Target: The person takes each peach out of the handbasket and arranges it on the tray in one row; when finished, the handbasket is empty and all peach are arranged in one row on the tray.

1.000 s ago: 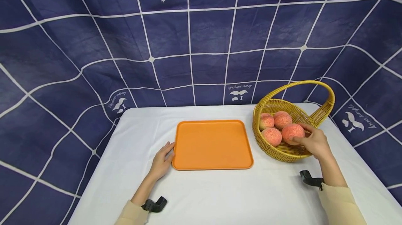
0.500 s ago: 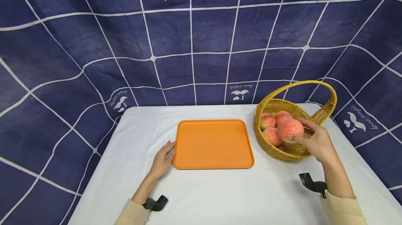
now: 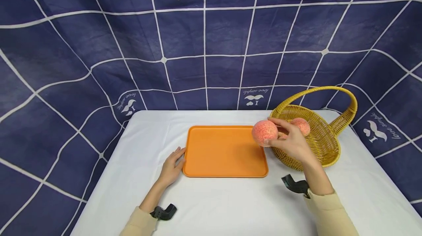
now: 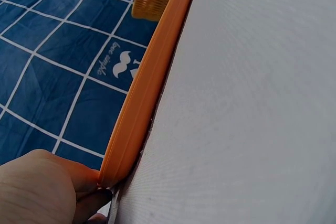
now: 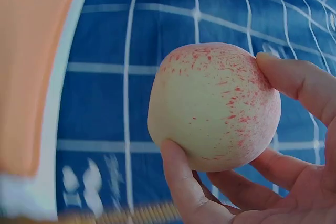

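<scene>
My right hand [image 3: 292,142] pinches a peach [image 3: 265,132] between thumb and fingertips, over the right edge of an orange tray [image 3: 224,151]. Seen from the right wrist, the peach [image 5: 215,106] is pale cream with red flecks, thumb and fingers spread around its sides. My left hand [image 3: 171,166] rests on the table at the tray's left side, its fingers fairly straight and touching the rim. The left wrist view has that hand [image 4: 42,190] at the corner of the tray [image 4: 139,98]. Inside the tray nothing lies.
Right of the tray stands a yellow woven basket [image 3: 333,155] with a tall arched handle. One peach [image 3: 300,126] shows in it beyond my right hand, which hides others. White cloth [image 3: 230,206] covers the table; a blue checked curtain [image 3: 224,71] hangs behind.
My right hand has lifted the peach out of the basket and carried it left to the tray's right edge. The left hand has stayed at the tray's left side.
</scene>
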A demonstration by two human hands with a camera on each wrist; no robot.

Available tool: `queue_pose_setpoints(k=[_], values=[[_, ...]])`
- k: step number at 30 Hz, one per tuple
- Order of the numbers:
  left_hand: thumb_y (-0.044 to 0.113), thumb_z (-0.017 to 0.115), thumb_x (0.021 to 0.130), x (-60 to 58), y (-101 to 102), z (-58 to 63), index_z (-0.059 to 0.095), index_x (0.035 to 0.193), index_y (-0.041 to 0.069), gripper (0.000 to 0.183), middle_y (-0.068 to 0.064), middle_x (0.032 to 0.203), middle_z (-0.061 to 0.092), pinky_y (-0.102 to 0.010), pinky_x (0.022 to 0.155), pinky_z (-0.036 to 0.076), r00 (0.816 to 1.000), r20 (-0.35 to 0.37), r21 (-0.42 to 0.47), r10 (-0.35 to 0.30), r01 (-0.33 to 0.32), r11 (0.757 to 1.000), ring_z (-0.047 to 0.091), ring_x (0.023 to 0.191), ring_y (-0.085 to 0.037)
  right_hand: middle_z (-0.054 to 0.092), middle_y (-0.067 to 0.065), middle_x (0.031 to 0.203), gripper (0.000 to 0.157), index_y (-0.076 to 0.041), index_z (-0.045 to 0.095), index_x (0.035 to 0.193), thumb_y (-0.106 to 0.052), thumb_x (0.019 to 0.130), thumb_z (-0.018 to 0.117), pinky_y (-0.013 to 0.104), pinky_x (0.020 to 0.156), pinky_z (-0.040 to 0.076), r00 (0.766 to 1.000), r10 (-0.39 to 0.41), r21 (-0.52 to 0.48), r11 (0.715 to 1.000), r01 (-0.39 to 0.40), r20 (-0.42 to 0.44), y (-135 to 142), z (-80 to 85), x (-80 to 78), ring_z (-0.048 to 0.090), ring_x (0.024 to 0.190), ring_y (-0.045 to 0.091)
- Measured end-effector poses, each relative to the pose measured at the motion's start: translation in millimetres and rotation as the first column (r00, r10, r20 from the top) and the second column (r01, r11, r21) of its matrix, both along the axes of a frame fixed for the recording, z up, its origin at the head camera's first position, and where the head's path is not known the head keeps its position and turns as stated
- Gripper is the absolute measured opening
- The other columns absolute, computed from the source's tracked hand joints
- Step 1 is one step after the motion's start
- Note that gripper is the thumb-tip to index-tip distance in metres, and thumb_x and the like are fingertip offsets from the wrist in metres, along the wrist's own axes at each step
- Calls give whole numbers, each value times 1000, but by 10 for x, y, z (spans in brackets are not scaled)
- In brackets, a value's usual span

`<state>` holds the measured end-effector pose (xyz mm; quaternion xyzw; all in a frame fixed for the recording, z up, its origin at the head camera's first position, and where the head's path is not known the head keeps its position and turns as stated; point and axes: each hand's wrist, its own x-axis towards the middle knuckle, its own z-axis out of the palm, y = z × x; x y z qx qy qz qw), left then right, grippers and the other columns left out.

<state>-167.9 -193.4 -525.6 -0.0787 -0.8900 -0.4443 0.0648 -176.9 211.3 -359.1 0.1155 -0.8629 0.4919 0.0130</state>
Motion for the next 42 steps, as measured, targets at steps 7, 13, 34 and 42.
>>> queue_pose_setpoints(k=[7,13,34,42], values=[[6,56,96,-6,22,37,51,139,-2,44,-21,146,49,-58,118,26,1000,-4,-4,-10,10,1000,36,142,-40,58,19,136,68,-3,55,137,-7,74,80,35,89,54,991,133,-84,988,-130,23,-684,-214,-380,59,115,37],[4,57,96,-16,31,42,51,139,-3,44,-23,144,49,-59,117,26,1000,-23,-24,-13,12,1000,37,141,-41,63,17,129,64,-2,57,134,-6,74,78,41,92,55,977,196,-85,978,-189,85,-1240,-446,-606,61,110,35],[3,58,94,5,-3,-22,54,136,-3,43,-24,141,52,-60,116,27,998,-54,-21,-13,12,1000,40,138,-43,66,15,122,66,-2,58,133,-8,72,82,27,75,58,947,275,-17,961,-276,168,-2082,-900,-788,65,104,29],[4,57,95,1,-9,4,53,138,-2,43,-22,143,50,-56,119,25,999,-34,-9,-21,21,1000,39,140,-40,64,17,126,67,-2,56,135,-9,74,82,31,82,59,943,276,20,958,-285,186,-2126,-942,-798,63,110,31]])
